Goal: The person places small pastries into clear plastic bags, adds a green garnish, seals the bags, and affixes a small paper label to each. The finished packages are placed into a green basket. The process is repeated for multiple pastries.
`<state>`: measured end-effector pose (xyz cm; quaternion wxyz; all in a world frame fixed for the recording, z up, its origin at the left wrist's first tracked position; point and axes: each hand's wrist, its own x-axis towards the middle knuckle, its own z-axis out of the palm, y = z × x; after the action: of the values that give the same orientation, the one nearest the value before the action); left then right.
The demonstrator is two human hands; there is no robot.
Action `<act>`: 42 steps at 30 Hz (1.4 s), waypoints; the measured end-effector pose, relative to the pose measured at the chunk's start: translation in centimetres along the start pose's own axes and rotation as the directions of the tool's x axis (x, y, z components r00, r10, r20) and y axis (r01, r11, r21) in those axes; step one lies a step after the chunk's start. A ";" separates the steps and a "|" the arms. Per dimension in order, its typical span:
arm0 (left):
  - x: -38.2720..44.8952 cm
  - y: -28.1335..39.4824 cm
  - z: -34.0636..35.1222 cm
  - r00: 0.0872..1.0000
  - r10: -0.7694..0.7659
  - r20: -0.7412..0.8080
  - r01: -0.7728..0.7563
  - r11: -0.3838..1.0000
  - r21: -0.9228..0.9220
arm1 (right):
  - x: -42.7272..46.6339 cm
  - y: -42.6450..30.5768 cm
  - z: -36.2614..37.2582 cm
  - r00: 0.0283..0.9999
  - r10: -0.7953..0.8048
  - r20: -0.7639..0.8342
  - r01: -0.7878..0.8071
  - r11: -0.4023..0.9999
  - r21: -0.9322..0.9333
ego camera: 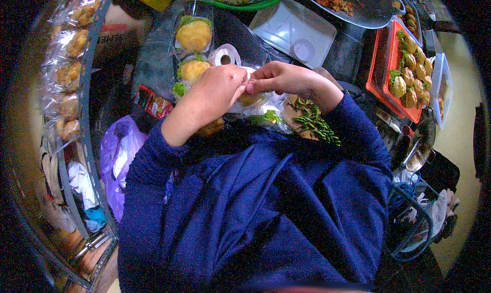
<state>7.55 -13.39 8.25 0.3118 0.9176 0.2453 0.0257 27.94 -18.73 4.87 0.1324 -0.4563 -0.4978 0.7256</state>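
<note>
My left hand (222, 82) and my right hand (278, 78) meet at the fingertips above the work surface. Whatever is between the fingers is too small to make out. Behind and left of them lie golden buns (193, 36) with lettuce in clear plastic packaging. A roll of white labels or tape (223, 58) stands just beyond the left hand. Below the hands are white wrapping (262, 105) and a piece of lettuce (270, 117). Under my right wrist is a heap of green chillies (316, 122) beside clear plastic.
A translucent plastic lid (295, 30) lies ahead, near a green basket (245, 5) of wrapped food. Filled buns stand in an orange tray (378, 70) at right. A metal shelf (86, 62) with packed food runs along the left, near a purple plastic bag (119, 151).
</note>
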 end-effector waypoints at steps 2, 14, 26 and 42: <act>0.1 -0.1 -0.1 1.000 -0.005 0.013 0.004 1.000 0.024 | -0.2 -0.1 -0.4 0.997 0.012 -0.070 -0.014 1.000 -0.025; 0.0 0.5 -1.0 0.995 -0.012 0.098 0.004 0.996 0.084 | 1.4 -0.1 0.3 0.998 0.015 0.067 -0.007 0.992 -0.123; 0.6 0.8 -1.3 0.996 0.011 0.086 -0.021 0.993 0.120 | 0.3 -0.5 -0.1 0.999 0.033 -0.007 -0.033 0.993 -0.115; 0.6 0.0 -0.5 0.986 0.095 0.139 -0.130 0.954 0.270 | 0.2 0.0 0.6 0.997 0.000 -0.075 0.002 0.999 0.033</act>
<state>7.97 -12.86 8.58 0.1924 0.9646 0.1737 -0.0483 27.37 -19.01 4.83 0.1588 -0.4805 -0.4807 0.7161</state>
